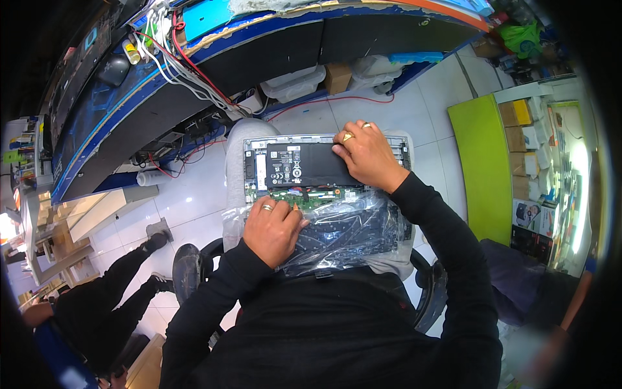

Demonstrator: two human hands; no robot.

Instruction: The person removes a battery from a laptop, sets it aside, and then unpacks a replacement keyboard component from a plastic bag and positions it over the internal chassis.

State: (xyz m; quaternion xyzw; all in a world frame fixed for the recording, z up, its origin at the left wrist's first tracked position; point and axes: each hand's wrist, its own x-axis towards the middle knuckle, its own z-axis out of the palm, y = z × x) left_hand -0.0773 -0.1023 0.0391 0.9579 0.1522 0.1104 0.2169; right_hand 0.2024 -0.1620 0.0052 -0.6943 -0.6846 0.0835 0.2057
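An opened laptop base lies across my lap, its inside facing up. A flat black battery with white print fills its far half. A green circuit board runs along the battery's near side. Closer to me, a black keyboard lies in clear plastic wrap. My right hand is closed at the battery's right part, thumb and fingers against it near the far edge. My left hand is closed over the board's near edge and the wrap, fingers bent; whatever is between its fingertips is hidden.
A blue-edged bench with dark panels curves ahead, white cables hanging down at its left. Plastic bins stand beneath it. To the right is a green-sided shelf with boxes. Another person's legs show at the left.
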